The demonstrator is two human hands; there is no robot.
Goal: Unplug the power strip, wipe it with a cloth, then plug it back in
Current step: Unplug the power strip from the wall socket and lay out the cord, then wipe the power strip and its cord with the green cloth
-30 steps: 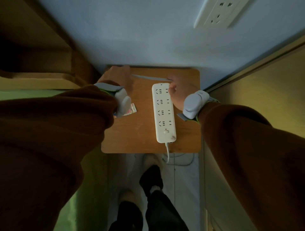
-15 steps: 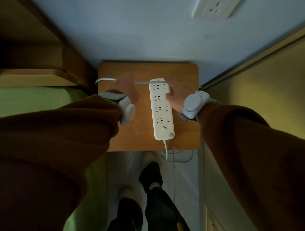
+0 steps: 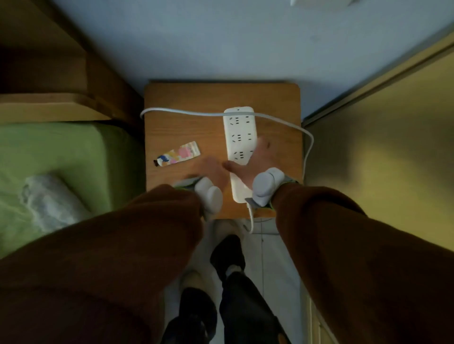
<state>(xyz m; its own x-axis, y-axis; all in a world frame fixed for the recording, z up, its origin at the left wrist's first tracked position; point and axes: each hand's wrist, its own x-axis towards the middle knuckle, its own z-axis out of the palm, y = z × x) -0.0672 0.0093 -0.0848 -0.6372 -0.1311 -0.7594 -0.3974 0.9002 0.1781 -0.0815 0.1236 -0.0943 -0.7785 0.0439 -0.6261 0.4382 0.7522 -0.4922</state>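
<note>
The white power strip (image 3: 239,130) lies lengthwise on a small wooden bedside table (image 3: 186,103). Its white cable (image 3: 181,112) runs from the table's left edge across the strip's far end, then loops down the right side. My right hand (image 3: 255,162) lies over the strip's near half, thumb at its left edge and fingers over its right edge. My left hand (image 3: 211,169) is blurred, low on the table just left of the strip; nothing shows in it. A crumpled white cloth (image 3: 49,201) lies on the green bed.
A colourful hand-cream tube (image 3: 178,154) lies on the table's left half. The green bed (image 3: 73,147) and a wooden frame border the left, a yellowish cabinet (image 3: 380,147) the right. A wall socket (image 3: 319,3) peeks in at the top edge.
Both hands drew back from the table's far end toward me. The cable, earlier held taut between them, now lies draped across the strip and table. The tube is uncovered.
</note>
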